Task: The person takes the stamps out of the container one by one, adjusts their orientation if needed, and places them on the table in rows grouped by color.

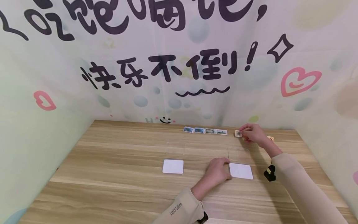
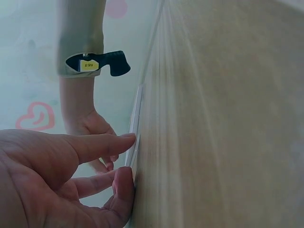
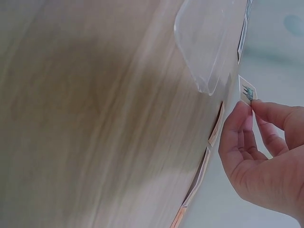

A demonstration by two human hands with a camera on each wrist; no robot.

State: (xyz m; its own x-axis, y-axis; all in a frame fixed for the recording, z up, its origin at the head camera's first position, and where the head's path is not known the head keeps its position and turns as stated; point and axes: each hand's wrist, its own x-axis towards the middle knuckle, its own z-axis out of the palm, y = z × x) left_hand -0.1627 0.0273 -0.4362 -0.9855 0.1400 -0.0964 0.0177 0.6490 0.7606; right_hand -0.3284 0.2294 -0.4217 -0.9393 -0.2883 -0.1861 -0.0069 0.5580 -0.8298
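My right hand (image 1: 254,134) pinches a small stamp (image 3: 248,90) between thumb and finger near the table's back edge. The stamp has a pale border and a dark green picture, and its lower corner is hidden by the fingertips. My left hand (image 1: 217,171) is at the left side of a white card (image 1: 241,171), holding it with a finger at the upper corner and the thumb at the lower one. In the left wrist view that card (image 2: 135,116) appears edge-on beside the fingertips. A second white card (image 1: 173,166) lies farther left.
Several stamps (image 1: 210,131) lie in a row along the back edge. More orange-toned stamps (image 1: 270,138) lie by the right hand, partly hidden. A clear plastic sheet (image 1: 238,153) lies behind the right card, another (image 1: 175,148) behind the left card. A printed curtain (image 1: 134,102) rises behind the table.
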